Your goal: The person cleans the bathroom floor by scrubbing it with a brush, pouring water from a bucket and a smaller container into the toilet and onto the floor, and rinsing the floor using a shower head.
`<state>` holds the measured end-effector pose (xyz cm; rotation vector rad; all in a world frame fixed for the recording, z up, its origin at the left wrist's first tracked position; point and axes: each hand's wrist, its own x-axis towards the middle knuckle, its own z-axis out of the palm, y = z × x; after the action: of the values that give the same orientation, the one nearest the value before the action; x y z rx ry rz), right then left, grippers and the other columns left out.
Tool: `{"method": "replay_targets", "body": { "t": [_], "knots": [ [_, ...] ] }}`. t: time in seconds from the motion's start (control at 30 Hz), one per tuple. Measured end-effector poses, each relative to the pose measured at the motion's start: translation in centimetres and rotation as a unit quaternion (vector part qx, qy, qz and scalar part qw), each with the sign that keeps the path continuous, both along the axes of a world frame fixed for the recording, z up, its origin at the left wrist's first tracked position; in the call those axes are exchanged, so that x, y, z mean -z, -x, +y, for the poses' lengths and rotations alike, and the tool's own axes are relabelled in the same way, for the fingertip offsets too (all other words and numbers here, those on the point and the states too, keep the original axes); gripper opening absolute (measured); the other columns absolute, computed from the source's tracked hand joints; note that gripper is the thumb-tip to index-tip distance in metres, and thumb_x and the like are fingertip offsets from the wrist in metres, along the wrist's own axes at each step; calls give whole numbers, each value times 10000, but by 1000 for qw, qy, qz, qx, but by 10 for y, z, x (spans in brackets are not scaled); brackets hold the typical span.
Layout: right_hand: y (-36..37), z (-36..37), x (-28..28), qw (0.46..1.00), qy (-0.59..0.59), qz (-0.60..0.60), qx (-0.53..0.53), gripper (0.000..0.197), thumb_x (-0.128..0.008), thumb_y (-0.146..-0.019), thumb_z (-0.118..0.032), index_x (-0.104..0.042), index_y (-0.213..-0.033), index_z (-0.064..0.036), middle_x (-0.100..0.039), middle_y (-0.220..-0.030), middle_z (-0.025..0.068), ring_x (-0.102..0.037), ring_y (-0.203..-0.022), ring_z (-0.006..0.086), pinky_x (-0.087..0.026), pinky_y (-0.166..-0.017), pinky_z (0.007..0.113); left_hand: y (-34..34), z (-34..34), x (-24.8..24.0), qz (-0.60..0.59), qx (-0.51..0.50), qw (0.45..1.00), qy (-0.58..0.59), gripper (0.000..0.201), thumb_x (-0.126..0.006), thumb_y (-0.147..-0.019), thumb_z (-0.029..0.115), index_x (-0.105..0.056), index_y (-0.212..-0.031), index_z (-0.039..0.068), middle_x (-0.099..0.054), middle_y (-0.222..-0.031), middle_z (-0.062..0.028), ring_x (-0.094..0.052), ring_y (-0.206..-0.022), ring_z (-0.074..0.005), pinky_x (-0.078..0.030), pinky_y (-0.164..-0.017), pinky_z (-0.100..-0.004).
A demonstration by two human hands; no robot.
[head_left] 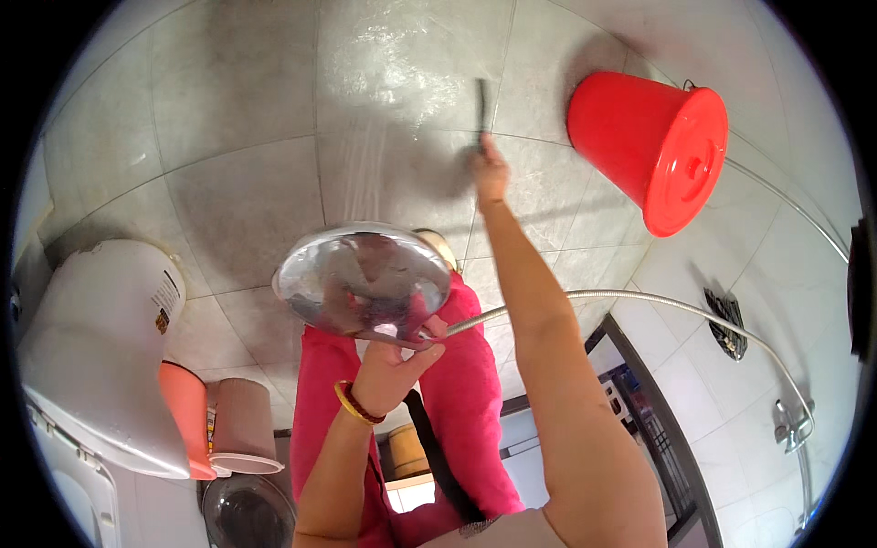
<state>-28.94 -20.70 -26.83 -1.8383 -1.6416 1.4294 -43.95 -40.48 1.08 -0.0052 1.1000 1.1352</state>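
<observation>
My left hand point(393, 365) is closed at the edge of a large domed chrome shower head point(364, 279), where its metal hose point(521, 309) meets my fingers. Thin streams of water run from beyond the head's far edge onto wet grey tiles point(384, 73). Out over the floor, my right hand point(491, 173) grips a slim, dark, long thing point(481, 108). Blur hides its kind; it may be a brush seen edge-on.
A red bucket with a lid point(639, 146) lies tilted at the right. Left stand a white toilet point(100, 347), an orange bin point(184, 420) and a beige bin point(245, 425). The hose arcs to a wall tap point(793, 425). A dark drain-like piece point(724, 324) is nearby.
</observation>
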Motion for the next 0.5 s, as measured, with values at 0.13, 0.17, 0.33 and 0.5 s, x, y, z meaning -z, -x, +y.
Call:
{"method": "replay_targets", "body": {
  "t": [0.13, 0.17, 0.33, 0.5],
  "knots": [
    [41, -15, -10, 999, -7, -29, -45, 393, -482, -752, 14, -527, -1122, -113, -589, -873, 5, -512, -730, 87, -428, -674, 222, 11, -11, 2, 34, 21, 999, 12, 197, -530, -726, -76, -460, -872, 37, -489, -894, -47, -477, -915, -137, -375, -828, -282],
    [6, 23, -5, 999, 22, -11, -34, 402, -485, -756, 9, -508, -1141, -108, -591, -857, 9, -513, -707, 82, -435, -635, 213, 8, -3, 0, 21, 18, 999, -18, 195, -530, -726, -75, -461, -869, 38, -490, -895, -47, -477, -920, -139, -374, -826, -280],
    [3, -5, -10, 983, -69, -9, -167, 312, -474, -787, -48, -526, -1095, -56, -589, -959, 88, -552, -862, 150, -449, -731, 258, 17, -13, -6, -23, -80, 997, -6, 242, -521, -722, -100, -440, -900, 44, -486, -917, -49, -477, -905, -136, -376, -837, -278],
    [164, -135, -45, 932, 55, -125, -335, 464, -439, -734, -22, -506, -1118, -274, -520, -1053, 162, -519, -881, 314, -418, -756, 329, 31, -34, 2, 5, -73, 997, 12, 254, -520, -724, -104, -434, -913, 43, -487, -935, -53, -483, -927, -147, -378, -857, -289]
  ]
}}
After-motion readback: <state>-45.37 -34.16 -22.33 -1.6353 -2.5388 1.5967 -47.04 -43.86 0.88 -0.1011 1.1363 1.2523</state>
